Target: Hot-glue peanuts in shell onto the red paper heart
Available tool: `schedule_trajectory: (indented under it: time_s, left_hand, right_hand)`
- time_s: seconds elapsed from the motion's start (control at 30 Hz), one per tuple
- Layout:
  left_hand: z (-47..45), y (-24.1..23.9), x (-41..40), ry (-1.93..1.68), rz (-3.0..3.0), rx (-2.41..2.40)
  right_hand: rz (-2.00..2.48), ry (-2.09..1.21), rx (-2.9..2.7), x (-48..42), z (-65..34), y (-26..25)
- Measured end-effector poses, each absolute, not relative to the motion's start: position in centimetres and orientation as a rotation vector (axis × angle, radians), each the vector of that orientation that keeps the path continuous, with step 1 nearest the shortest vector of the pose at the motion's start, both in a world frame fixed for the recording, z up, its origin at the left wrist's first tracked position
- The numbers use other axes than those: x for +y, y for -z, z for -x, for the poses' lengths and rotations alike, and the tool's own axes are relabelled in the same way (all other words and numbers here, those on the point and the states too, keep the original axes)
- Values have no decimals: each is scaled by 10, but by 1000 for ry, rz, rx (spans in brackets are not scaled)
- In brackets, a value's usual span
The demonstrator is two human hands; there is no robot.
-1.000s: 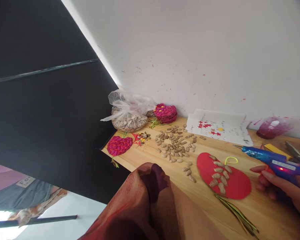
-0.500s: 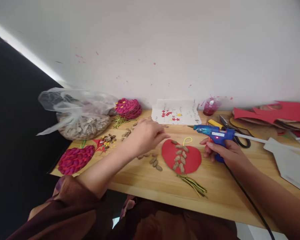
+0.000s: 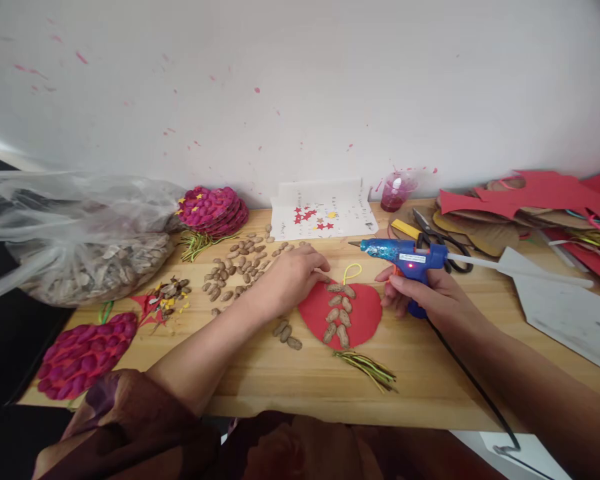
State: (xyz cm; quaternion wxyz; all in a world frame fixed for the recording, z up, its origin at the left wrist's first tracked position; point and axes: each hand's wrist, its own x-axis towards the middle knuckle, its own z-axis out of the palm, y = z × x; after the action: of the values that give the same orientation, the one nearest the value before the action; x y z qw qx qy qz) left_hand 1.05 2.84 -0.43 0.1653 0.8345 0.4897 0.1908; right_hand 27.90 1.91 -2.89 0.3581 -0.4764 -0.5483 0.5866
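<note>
A blue glue gun [image 3: 405,257] with a lit red light is gripped in my right hand [image 3: 420,290]; its nozzle points left, above the red heart-shaped piece [image 3: 365,310]. Peanuts [image 3: 344,319] lie in two slanting rows on that piece, which has a yellow loop [image 3: 353,271] at its top and a green-yellow tassel [image 3: 367,367] below. My left hand [image 3: 300,277] is closed, fingertips drawn together over the heart's upper left edge; whatever they pinch is mostly hidden. Several loose peanuts [image 3: 286,331] lie on the table beneath my left forearm.
At the left are a plastic bag of peanuts [image 3: 95,267], a stack of magenta decorated pieces [image 3: 213,210] and a single magenta piece [image 3: 87,353]. Paper with stars [image 3: 325,200], a cup [image 3: 395,193], scissors [image 3: 437,233] and red cutouts [image 3: 535,193] line the back. A black cord [image 3: 473,377] runs rightward.
My left hand has lowered toward the heart's upper left edge. My right hand still holds the glue gun. The view has shifted, revealing more loose peanuts at the left.
</note>
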Motion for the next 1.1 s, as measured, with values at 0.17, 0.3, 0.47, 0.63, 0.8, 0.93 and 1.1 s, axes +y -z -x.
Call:
schedule_trajectory:
  time_s: [0.17, 0.3, 0.47, 0.63, 0.8, 0.93, 1.1]
  left_hand:
    - [-5, 10, 24, -511, -2334, 1346]
    - [-4, 13, 21, -506, -2326, 1354]
    - [-5, 13, 15, -503, -2320, 1422]
    - [-5, 15, 14, -505, -2368, 1418]
    - [-6, 18, 16, -497, -2409, 1429]
    - [-7, 19, 15, -470, -2442, 1440]
    - [-7, 22, 15, -479, -2475, 1440]
  right_hand:
    - [1256, -1560, -1381, 13, -277, 21]
    - [1243, -1557, -1320, 12, -274, 23]
    - [1191, -1533, -1289, 14, -272, 25]
    - [1235, -1515, -1329, 15, -270, 20]
    - [1246, -1504, -1367, 15, -271, 21]
    - [1266, -1491, -1402, 15, -272, 21]
    - [1269, -1491, -1435, 14, -273, 22]
